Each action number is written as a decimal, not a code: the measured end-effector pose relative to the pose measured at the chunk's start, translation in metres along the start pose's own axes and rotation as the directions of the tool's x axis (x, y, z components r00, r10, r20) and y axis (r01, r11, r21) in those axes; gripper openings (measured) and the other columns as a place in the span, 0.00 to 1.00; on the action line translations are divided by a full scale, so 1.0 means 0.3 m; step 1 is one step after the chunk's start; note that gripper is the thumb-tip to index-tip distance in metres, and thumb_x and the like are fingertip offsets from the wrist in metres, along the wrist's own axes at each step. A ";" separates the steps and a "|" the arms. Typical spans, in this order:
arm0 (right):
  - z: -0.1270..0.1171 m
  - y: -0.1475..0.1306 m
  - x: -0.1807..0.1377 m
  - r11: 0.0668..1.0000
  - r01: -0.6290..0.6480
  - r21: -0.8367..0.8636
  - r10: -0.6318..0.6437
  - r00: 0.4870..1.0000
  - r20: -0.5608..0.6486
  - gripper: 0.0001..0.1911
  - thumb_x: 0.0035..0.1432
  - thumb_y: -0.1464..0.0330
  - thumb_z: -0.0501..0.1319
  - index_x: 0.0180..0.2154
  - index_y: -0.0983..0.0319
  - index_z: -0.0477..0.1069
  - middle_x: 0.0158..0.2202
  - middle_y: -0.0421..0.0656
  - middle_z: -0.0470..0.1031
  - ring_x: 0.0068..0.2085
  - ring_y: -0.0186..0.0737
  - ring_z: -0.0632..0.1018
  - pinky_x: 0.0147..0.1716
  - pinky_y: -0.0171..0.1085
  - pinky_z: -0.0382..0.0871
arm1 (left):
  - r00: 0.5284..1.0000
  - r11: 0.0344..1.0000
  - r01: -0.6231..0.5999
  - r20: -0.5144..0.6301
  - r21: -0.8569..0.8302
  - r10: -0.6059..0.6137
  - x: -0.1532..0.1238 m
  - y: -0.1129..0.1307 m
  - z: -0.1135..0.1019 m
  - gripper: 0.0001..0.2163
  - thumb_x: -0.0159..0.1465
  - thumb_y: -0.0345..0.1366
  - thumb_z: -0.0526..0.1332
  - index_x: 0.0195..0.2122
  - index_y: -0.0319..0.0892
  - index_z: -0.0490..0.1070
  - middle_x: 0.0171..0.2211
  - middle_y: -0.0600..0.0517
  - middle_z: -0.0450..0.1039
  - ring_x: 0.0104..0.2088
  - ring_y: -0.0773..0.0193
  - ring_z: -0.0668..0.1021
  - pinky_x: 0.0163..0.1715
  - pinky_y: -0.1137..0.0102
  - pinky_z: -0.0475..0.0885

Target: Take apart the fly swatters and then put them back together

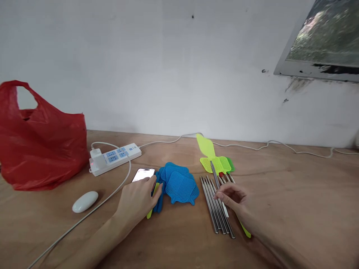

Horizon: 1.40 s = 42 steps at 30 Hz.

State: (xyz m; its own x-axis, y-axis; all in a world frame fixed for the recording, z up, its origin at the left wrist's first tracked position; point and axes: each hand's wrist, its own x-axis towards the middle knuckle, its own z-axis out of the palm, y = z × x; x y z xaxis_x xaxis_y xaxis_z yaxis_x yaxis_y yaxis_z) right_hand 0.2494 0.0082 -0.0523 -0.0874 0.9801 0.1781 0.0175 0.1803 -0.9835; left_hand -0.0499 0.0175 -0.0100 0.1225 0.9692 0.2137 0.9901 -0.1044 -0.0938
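My right hand (232, 196) pinches a metal rod (215, 175) tilted over the table, with a yellow-green fly swatter head (206, 147) on its far end. Below it lies a row of several loose metal rods (211, 205). Beyond them, more yellow-green swatter heads (224, 163) and a green one (230, 164) lie flat. My left hand (140, 196) has its fingers closed around a yellow-green handle (149, 214), beside several blue handles (159, 203). Its fingers partly hide these handles. Between my hands, blue swatter heads (181, 186) are piled up.
A lit phone (143, 173) lies just behind my left hand. Farther left are a white power strip (117, 158) with a cable, a white oval object (85, 201) and a red plastic bag (45, 145). Another cable (235, 145) runs along the wall. A yellow-green handle (246, 231) shows under my right wrist.
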 end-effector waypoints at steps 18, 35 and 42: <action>0.040 -0.018 0.006 0.967 -0.138 0.216 0.131 0.990 0.043 0.19 0.55 0.52 0.69 0.39 0.60 0.72 0.29 0.39 0.75 0.20 0.30 0.71 0.15 0.29 0.64 | 0.998 0.999 -0.054 0.029 -0.007 0.054 0.003 0.000 0.029 0.14 0.71 0.41 0.52 0.33 0.42 0.71 0.30 0.46 0.81 0.30 0.50 0.81 0.23 0.69 0.55; 0.046 -0.034 0.007 0.898 -0.221 0.379 0.232 0.973 0.019 0.21 0.52 0.50 0.70 0.29 0.62 0.76 0.21 0.37 0.66 0.20 0.29 0.66 0.16 0.28 0.61 | 0.863 0.488 -0.362 -0.088 -0.794 0.498 -0.098 0.103 0.047 0.08 0.72 0.41 0.56 0.47 0.46 0.69 0.28 0.57 0.68 0.28 0.66 0.71 0.27 0.75 0.62; 0.044 -0.036 0.002 0.891 -0.228 0.393 0.234 0.972 0.033 0.19 0.51 0.51 0.72 0.32 0.61 0.78 0.23 0.38 0.69 0.22 0.29 0.68 0.17 0.27 0.61 | 0.844 0.475 -0.343 -0.044 -0.810 0.534 -0.102 0.110 0.041 0.06 0.71 0.39 0.57 0.39 0.44 0.69 0.31 0.55 0.71 0.29 0.66 0.70 0.29 0.74 0.63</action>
State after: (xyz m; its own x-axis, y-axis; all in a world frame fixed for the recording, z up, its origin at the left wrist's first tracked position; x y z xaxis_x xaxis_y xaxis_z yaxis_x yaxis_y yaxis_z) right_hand 0.2359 0.0057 -0.0420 -0.1135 0.9918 -0.0580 -0.3555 -0.0951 -0.9298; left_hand -0.0219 -0.0128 -0.0316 0.6354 0.7525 0.1731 0.4840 -0.5628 0.6701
